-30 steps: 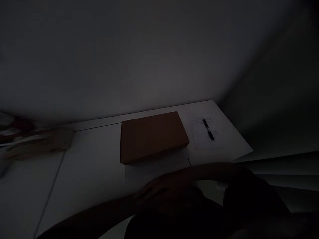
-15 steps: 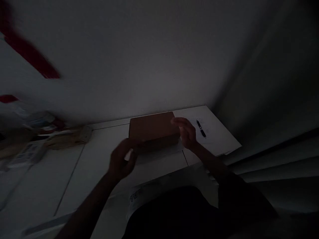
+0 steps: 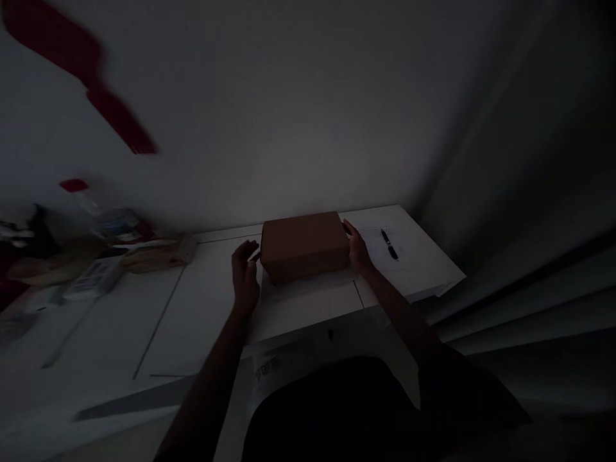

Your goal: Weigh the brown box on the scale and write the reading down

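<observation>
Both hands bracket the cardboard box (image 3: 305, 247). The right hand (image 3: 359, 251) is open and flat against its right end. The left hand (image 3: 245, 277) is open just beside the left end; contact is unclear. The box's long axis runs left-right, close to the wall. A pen (image 3: 389, 244) on paper (image 3: 418, 266) lies just right of it, and bare counter (image 3: 168, 321) opens to the left.

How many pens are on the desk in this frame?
1: a black pen lies on the paper sheet right of the cardboard box, beyond the right hand. The blurred clutter at far left may hide more.
</observation>
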